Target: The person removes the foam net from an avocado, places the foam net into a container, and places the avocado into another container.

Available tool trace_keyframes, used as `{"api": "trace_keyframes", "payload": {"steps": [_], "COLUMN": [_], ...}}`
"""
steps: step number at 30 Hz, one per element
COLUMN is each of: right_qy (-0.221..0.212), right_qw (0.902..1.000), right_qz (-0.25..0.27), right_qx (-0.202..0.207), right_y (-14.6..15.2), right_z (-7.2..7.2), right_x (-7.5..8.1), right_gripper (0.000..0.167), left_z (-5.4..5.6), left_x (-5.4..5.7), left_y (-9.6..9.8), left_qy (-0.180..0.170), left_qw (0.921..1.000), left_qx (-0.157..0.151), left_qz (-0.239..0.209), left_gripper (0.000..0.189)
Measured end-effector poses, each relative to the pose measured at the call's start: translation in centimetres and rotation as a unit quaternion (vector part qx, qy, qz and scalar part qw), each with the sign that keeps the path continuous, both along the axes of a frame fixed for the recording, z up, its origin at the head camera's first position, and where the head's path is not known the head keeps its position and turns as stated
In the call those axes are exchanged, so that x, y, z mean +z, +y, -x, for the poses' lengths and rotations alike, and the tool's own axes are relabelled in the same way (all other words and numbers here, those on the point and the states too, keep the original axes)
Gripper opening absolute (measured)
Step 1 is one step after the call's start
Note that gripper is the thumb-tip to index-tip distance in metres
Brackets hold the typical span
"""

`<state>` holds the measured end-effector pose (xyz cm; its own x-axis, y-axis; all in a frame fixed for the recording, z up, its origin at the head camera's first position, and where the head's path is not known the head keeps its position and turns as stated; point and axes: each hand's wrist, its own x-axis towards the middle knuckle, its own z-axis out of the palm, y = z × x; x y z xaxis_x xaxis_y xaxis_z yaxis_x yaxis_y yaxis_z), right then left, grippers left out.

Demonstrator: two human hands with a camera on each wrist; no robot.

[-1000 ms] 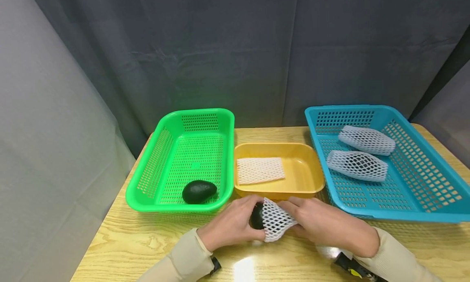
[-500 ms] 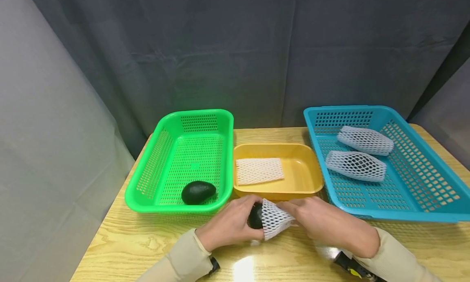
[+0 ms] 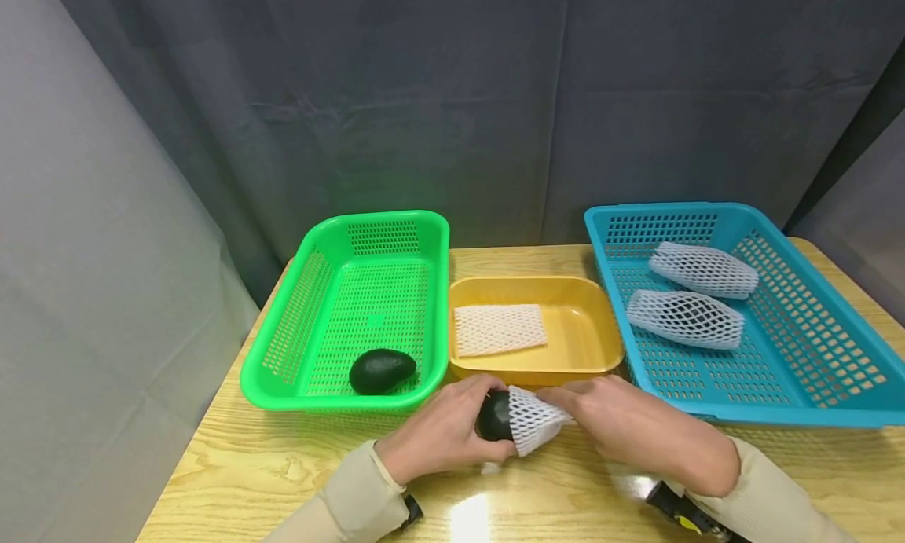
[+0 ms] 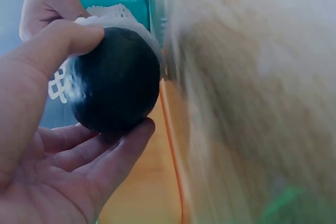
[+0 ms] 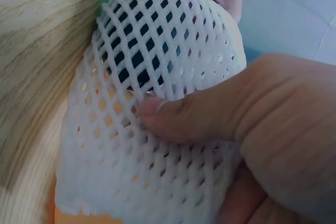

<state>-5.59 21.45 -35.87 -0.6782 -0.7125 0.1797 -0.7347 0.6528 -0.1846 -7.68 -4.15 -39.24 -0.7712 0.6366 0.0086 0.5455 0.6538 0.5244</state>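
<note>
In the head view my left hand [image 3: 456, 425] grips a dark avocado [image 3: 495, 416] just in front of the yellow tray. The left wrist view shows the thumb on top of the avocado [image 4: 115, 80] and the fingers under it, its rounded end bare. A white foam net sleeve [image 3: 532, 421] covers the avocado's right end. My right hand [image 3: 611, 425] pinches the sleeve's far part. Close up in the right wrist view, the thumb presses on the mesh of the net sleeve [image 5: 142, 145], with the dark fruit showing through its upper part.
A green basket [image 3: 438, 315] at the left holds another avocado [image 3: 382, 371]. In the yellow tray [image 3: 583, 331] lies a flat foam net [image 3: 500, 328]. At the right, a blue basket [image 3: 799, 346] holds two net-covered pieces [image 3: 705, 270]. Wooden table [image 3: 233, 464] lies beneath.
The sleeve's wide mouth has narrowed and its right part is drawn closer together in the right hand. The left hand keeps its grip on the avocado; both hands have barely shifted.
</note>
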Motion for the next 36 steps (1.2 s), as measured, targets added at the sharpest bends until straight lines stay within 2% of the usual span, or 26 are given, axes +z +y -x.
{"api": "trace_keyframes", "payload": {"steps": [9, 14, 19, 26, 36], "right_qy": [0.042, 0.066, 0.057, 0.061, 0.069], "right_qw": [0.9991, 0.9976, 0.9978, 0.9974, 0.9972], "right_qz": [-0.006, -0.007, -0.015, -0.016, 0.01], "right_qx": [-0.008, -0.017, -0.03, -0.035, -0.026], "right_y": [0.2, 0.4, 0.7, 0.9, 1.4], "right_z": [-0.2, -0.3, -0.3, -0.2, -0.1], "right_x": [0.3, 0.5, 0.8, 0.9, 1.1], "right_gripper": [0.055, 0.057, 0.058, 0.055, 0.05], "left_z": [0.0, 0.0, 0.0, 0.0, 0.0], "left_x": [-0.1, -0.1, -0.2, -0.2, -0.2], "left_y": [-0.1, -0.1, -0.1, -0.1, 0.0], "left_qy": [-0.004, 0.009, 0.015, 0.005, -0.004], "left_qw": [1.0, 0.9999, 0.9998, 1.0, 0.9999], "left_qx": [0.001, -0.009, -0.011, -0.006, 0.002], "left_qz": [0.005, 0.002, 0.002, 0.004, 0.01], "left_gripper": [0.068, 0.069, 0.067, 0.064, 0.065]}}
